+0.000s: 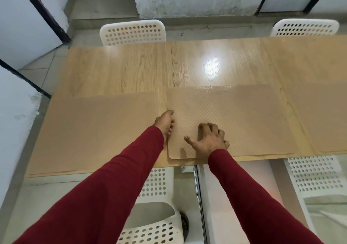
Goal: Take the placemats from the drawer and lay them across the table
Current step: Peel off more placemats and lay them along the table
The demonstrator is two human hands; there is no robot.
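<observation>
The middle mat (234, 119) lies flat on the table (187, 63) under both hands. The left hand (165, 122) rests curled along its left edge; whether it pinches the edge cannot be told. The right hand (210, 138) presses on it, fingers bent, holding nothing. A second mat (97, 129) lies left of the left hand, a third (323, 116) right of the right. Judged thin, light, floppy, textured; best lifted at an edge or corner.

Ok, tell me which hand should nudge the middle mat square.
Left. The left hand already sits at the middle mat's left edge, so it can likely slide it; the right hand lies on top, pinning it.
</observation>
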